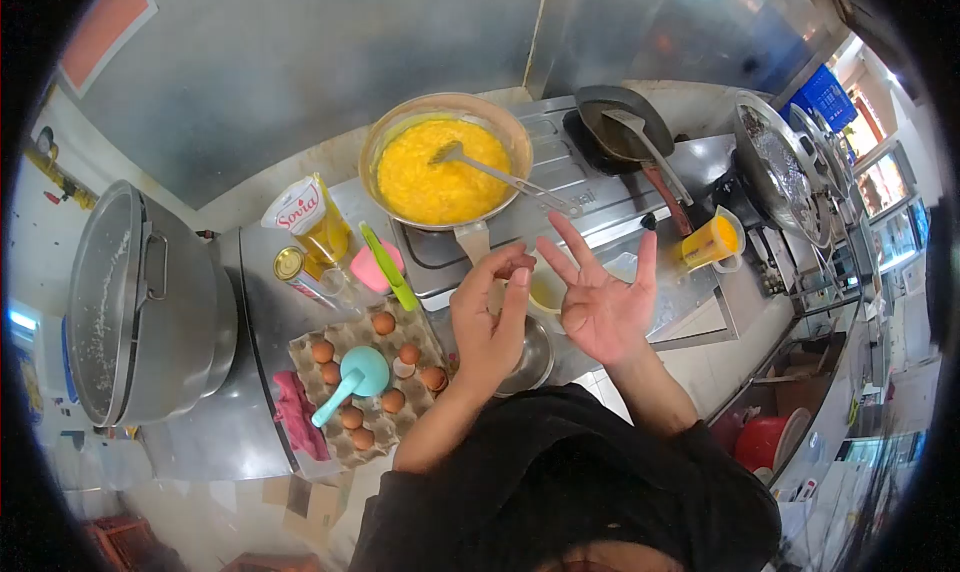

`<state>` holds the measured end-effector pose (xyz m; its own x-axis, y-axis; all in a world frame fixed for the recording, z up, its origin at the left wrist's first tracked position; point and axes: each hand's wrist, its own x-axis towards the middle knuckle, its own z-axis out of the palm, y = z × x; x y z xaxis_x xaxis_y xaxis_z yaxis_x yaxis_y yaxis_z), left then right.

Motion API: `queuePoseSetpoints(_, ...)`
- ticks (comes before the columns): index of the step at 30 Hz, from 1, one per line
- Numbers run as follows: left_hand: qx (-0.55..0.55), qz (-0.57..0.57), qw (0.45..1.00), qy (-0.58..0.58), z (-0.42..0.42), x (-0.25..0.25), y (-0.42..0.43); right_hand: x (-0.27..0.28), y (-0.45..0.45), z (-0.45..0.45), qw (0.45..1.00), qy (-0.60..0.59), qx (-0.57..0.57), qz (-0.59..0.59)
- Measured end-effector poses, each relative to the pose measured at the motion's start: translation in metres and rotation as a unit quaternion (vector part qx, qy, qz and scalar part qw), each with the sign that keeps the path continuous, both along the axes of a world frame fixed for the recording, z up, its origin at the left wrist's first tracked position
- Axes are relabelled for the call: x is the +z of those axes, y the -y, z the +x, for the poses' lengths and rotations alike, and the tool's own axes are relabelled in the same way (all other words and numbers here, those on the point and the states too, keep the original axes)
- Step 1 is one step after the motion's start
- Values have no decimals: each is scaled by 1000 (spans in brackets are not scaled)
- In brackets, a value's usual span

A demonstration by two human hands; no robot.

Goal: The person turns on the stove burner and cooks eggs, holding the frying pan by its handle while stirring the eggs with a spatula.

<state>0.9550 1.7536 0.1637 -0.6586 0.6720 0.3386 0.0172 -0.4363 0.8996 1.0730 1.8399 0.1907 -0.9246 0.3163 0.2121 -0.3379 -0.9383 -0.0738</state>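
My left hand (490, 317) is raised over the counter's front edge, its fingers curled and the thumb close to the fingertips. Whether anything small is pinched there I cannot make out. Beside it my right hand (605, 307) is open, palm up, fingers spread, holding nothing. Partly hidden behind and below the hands are a metal bowl (532, 360) and a pale bowl (546, 290). Beyond them a pan (374, 137) of yellow egg mixture (425, 177) sits on the stove, a slotted metal turner (490, 170) resting in it.
Left of my hands, an egg tray (335, 337) holds several brown eggs and a turquoise ladle (360, 377). Near it are an oil pouch (315, 227), a can (292, 267) and a large pot (165, 302). At right stand a dark pan (625, 122) and a yellow-filled measuring jug (710, 242).
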Motion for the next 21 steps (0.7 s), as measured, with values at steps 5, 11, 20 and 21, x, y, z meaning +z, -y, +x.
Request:
queuePoseSetpoints(5, 134, -5, 958, -253, -10, 15, 2, 16, 11, 3, 997, 70, -24, -13)
queuePoseSetpoints(11, 204, 27, 915, -347, -13, 18, 5, 21, 13, 8, 996, 78, -36, 8)
queuePoseSetpoints(20, 228, 37, 883, -409, -23, 19, 15, 29, 27, 3, 967, 133, -99, 194)
queuePoseSetpoints(21, 229, 36, 883, -409, -24, 19, 15, 27, 27, 3, 967, 133, -98, 194)
